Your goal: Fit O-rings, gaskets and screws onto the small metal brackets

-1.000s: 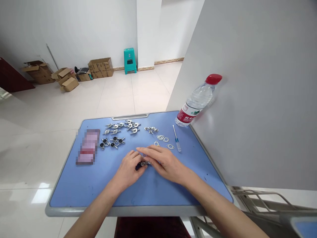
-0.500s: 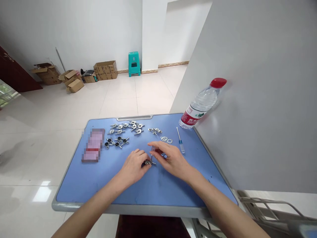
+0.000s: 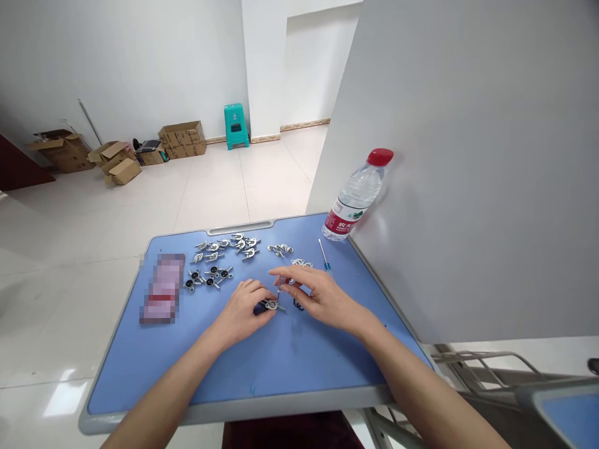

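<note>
My left hand [image 3: 243, 315] pinches a small metal flanged fitting [image 3: 271, 305] low over the table. My right hand [image 3: 322, 296] is closed round the clear handle of a short screwdriver [image 3: 281, 282], its shaft pointing down at the fitting. Fingers hide part of both. Beside my right hand are thin flat metal plates [image 3: 298, 262] and dark rings [image 3: 298, 304], partly covered. A second screwdriver [image 3: 324, 252] with a blue handle lies behind that hand. Several metal fittings with black centres [image 3: 210, 282] lie left of my hands, and U-shaped metal parts [image 3: 213, 256] farther back.
The blue table [image 3: 196, 355] has a grey rim. Small metal pieces [image 3: 281, 249] lie near its back. A water bottle [image 3: 355, 196] leans by the grey partition [image 3: 468, 187]. A blurred pink item [image 3: 163, 287] lies left. Cardboard boxes [image 3: 182, 140] and a teal stool [image 3: 236, 126] stand behind.
The camera view has shifted, so the scene sits farther left. Both hands keep their hold on the fitting and screwdriver; the fitting's flange shows more now.
</note>
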Tool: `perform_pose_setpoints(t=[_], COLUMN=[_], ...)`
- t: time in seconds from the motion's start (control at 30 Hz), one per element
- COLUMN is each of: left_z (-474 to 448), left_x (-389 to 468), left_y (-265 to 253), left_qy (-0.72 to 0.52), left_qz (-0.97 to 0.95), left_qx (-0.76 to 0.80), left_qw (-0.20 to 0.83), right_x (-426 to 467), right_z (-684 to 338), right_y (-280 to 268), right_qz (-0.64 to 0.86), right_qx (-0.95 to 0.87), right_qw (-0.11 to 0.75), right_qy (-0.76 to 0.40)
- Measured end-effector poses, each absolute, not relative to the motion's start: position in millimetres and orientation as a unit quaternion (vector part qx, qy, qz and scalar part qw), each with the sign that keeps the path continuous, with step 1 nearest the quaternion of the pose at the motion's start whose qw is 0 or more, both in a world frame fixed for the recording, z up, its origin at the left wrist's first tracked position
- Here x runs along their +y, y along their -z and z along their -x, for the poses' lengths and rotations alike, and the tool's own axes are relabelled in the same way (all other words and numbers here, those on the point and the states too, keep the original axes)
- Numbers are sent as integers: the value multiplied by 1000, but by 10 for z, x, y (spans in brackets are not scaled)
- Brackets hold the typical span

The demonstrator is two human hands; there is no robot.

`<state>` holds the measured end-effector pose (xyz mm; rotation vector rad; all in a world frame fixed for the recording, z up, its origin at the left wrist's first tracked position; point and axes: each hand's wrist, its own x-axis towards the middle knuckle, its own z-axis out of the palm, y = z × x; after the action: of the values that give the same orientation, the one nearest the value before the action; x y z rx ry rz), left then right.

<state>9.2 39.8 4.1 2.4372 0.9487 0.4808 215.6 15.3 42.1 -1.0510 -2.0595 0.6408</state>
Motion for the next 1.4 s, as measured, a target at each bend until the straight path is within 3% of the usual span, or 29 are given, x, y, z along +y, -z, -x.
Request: perform_pose_setpoints(t=[0.5, 1.4], left_z=[-57, -74], left_x=[400, 396], left_y=[-38, 7], left_qy=[-167, -184], left_qz=[-887, -889], left_qx=[345, 339], left_qw=[258, 248], right_x=[154, 157], right_z=[-2166, -2078], right_y=[-392, -327], right_qz=[398, 403], right_qx=[-792, -792], right_qw=[370, 420], right_qy=[-279, -183])
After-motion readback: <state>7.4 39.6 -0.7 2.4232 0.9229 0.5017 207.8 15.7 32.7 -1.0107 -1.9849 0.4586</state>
